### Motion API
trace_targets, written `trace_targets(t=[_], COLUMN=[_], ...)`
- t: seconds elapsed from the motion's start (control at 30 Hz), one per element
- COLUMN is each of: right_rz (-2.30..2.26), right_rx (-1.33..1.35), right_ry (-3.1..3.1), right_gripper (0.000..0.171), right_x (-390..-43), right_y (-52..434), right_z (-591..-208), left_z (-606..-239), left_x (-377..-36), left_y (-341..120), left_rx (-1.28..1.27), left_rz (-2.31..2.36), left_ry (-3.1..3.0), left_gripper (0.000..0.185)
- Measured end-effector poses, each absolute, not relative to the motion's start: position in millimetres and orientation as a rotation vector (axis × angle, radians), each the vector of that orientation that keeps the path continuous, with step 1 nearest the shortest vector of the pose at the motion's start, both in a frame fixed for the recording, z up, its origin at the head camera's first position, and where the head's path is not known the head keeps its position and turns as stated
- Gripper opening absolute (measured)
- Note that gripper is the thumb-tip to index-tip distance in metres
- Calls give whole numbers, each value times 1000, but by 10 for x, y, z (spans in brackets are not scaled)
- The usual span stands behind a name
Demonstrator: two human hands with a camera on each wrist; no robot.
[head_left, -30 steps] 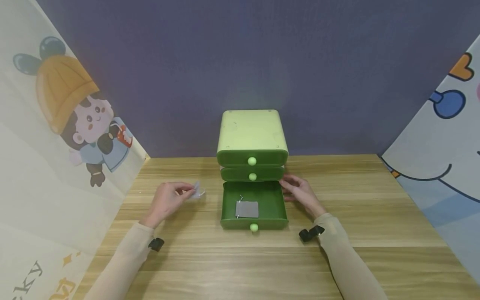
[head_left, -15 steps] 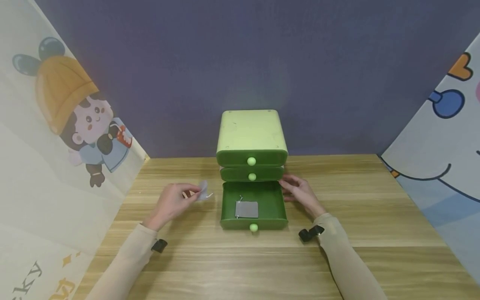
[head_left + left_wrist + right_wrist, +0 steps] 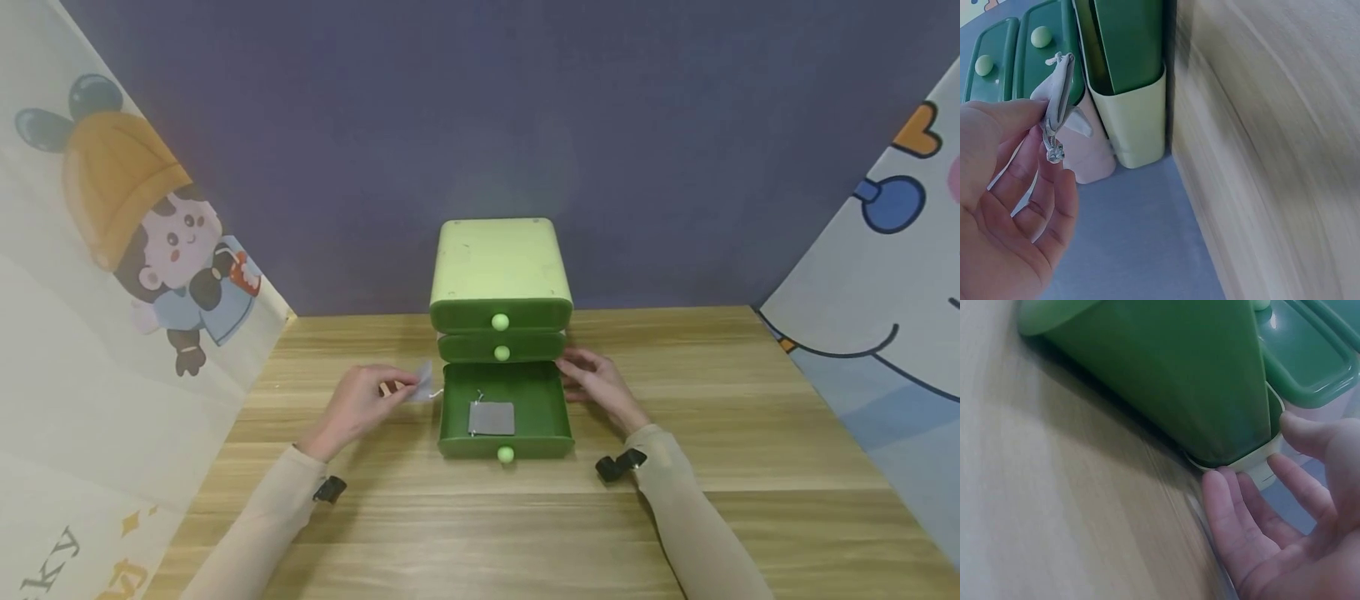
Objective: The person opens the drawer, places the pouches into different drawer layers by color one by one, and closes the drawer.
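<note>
My left hand (image 3: 358,410) pinches a pale grey drawstring pouch (image 3: 1058,94) between thumb and fingertips. It holds this pouch in the air, just left of the pulled-out bottom drawer (image 3: 542,400) of a small green drawer cabinet (image 3: 498,258). White cord ends dangle from the pouch. Inside that drawer lies a darker grey drawstring pouch (image 3: 492,418), flat, toward the left front. On the cabinet's other side, my right hand (image 3: 598,390) touches the pale casing rim (image 3: 1254,459) of the bottom tier. Its fingers are extended along the outer wall, with the thumb at the rim's upper end.
Above the open drawer, the middle drawer (image 3: 468,347) and top drawer (image 3: 465,316) are closed, each with a round light-green knob. The cabinet stands on a wooden table (image 3: 675,533) against a dark blue back wall (image 3: 360,167). Printed side panels flank the table.
My left hand has moved to the right with the pale pouch, from well left of the cabinet to the open drawer's left edge. My right hand stays in place.
</note>
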State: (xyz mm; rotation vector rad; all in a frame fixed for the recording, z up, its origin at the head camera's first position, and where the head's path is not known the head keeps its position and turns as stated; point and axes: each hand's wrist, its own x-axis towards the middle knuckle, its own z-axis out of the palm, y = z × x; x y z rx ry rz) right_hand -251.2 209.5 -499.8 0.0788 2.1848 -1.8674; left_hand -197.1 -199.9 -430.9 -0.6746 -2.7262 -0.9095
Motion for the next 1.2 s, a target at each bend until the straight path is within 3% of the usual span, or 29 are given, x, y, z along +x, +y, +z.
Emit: trace_targets(t=[1.2], right_rz=[-1863], right_rx=[54], right_ry=[2195], right_gripper=[68], right_x=[-2507], right_y=[2105], right_z=[-5006], left_z=[-4201], left_x=[-1906], left_y=[-1577], left_rx=[-792], left_rz=[-967], left_ry=[-2763], left_gripper=[12])
